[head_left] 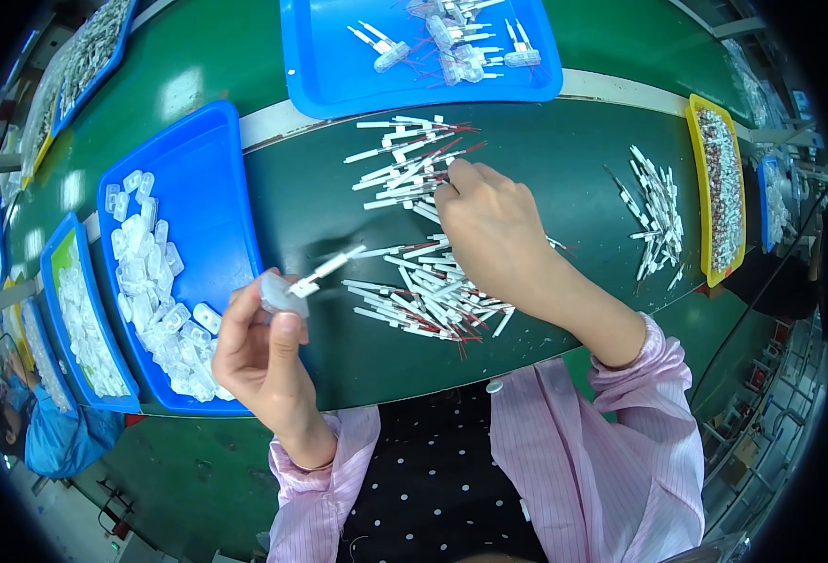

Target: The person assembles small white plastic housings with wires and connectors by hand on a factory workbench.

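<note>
My left hand (265,366) is closed on a small clear plastic housing (281,294), pinched between thumb and fingers above the green bench. Out of the housing sticks a thin white stick-like part (334,266), pointing up and to the right. My right hand (493,220) is over the far bunch of white sticks with red wires (400,178), its fingertips pressed together at the wire ends. What those fingers grip is hidden by the hand. Nearer to me, a second bunch of the same white sticks (423,291) lies below the right wrist.
At left, a blue tray (209,155) holds many clear housings. A far blue tray (325,80) carries housings with sticks fitted. More sticks (658,216) lie at right, beside a yellow tray (740,225) of small parts. A person in blue (71,433) sits at far left.
</note>
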Available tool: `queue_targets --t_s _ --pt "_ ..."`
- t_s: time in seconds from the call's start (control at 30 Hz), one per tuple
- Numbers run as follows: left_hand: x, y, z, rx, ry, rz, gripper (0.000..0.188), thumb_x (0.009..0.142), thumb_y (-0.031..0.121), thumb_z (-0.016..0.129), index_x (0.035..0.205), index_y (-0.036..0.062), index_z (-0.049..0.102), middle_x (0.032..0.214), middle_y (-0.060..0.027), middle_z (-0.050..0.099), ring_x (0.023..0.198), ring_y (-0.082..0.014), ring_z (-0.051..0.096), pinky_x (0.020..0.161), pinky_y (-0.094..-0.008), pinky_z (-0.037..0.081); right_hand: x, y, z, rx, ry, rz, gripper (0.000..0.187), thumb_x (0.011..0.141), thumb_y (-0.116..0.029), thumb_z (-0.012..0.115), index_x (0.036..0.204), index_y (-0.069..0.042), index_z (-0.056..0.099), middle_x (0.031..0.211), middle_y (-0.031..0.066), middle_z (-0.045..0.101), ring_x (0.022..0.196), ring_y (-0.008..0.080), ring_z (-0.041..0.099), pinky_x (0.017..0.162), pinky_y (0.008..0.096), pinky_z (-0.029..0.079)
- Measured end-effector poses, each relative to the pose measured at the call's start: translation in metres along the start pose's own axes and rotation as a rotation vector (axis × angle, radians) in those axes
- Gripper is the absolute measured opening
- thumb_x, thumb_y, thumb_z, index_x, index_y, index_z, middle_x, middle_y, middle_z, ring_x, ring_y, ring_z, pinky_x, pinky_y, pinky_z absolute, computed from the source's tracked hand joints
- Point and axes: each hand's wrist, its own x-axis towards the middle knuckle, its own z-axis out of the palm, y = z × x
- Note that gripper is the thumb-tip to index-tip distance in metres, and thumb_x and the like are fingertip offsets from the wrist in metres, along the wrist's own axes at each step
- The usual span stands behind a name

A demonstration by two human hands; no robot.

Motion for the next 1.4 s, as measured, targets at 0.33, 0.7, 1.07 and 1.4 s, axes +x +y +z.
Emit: queue_targets --t_s 0.33,0.7,1.07,1.4 --pt "-0.007 0.011 0.025 -0.689 -0.263 -0.425 0.035 0.08 0.003 0.063 0.11 -0.0095 0.05 0.099 -0.0245 0.058 0.075 -0.0217 0.063 0.059 -0.0255 0.052 -0.042 -0.009 -0.074 1.617 0.324 0.082 0.015 0.073 0.01 0.063 0.087 0.01 0.058 0.073 0.0147 0.063 0.063 0.0178 0.063 0.056 0.025 0.051" --pt "-0.014 0.02 0.035 -0.796 -0.323 -0.474 0.034 0.081 0.001 0.061 0.11 -0.0099 0.048 0.098 -0.0244 0.058 0.077 -0.021 0.063 0.061 -0.0267 0.054 -0.046 -0.025 -0.065 1.706 0.364 0.105 0.017 0.072 0.015 0.061 0.089 0.013 0.057 0.077 0.019 0.063 0.064 0.019 0.064 0.051 0.023 0.051" --pt "-0.017 0.02 0.034 -0.761 -0.305 -0.444 0.035 0.078 -0.001 0.063 0.109 -0.0096 0.049 0.1 -0.0261 0.057 0.076 -0.0222 0.064 0.063 -0.0281 0.055 -0.05 -0.026 -0.072 1.036 0.472 -0.233 0.023 0.061 0.006 0.069 0.083 0.005 0.062 0.075 0.0153 0.063 0.055 0.0191 0.061 0.046 0.0235 0.05" --pt "-0.018 0.018 0.032 -0.745 -0.377 -0.413 0.036 0.076 -0.002 0.065 0.109 -0.0054 0.051 0.102 -0.0251 0.056 0.077 -0.0243 0.064 0.063 -0.0299 0.056 -0.044 -0.037 -0.065 0.984 0.423 -0.139 0.018 0.064 0.007 0.066 0.081 0.006 0.061 0.07 0.0128 0.061 0.052 0.0176 0.059 0.043 0.0247 0.047"
